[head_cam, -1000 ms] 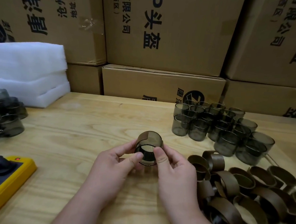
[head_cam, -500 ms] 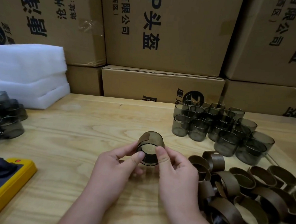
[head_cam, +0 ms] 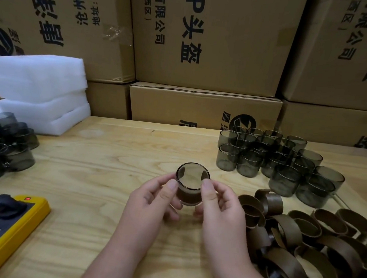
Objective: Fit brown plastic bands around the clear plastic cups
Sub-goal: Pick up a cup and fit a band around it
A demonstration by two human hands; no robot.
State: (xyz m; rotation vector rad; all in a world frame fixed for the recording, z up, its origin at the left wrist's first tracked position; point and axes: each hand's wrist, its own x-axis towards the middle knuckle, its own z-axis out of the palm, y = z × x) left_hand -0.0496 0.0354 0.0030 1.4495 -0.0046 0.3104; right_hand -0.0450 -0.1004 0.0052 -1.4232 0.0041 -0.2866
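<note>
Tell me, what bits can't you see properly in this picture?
- Head view: the lower sides of the cup and its brown band, covered by the left hand and right hand.
- The yellow power strip, cut off by the left edge.
- The pile of bands, cut off at the bottom right.

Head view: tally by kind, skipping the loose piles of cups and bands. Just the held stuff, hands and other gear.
Cup: 1
Band on it: 1
Hands: 2, left hand and right hand, both gripping the cup
Power strip: 1
Foam stack: 1
Total: 6
</note>
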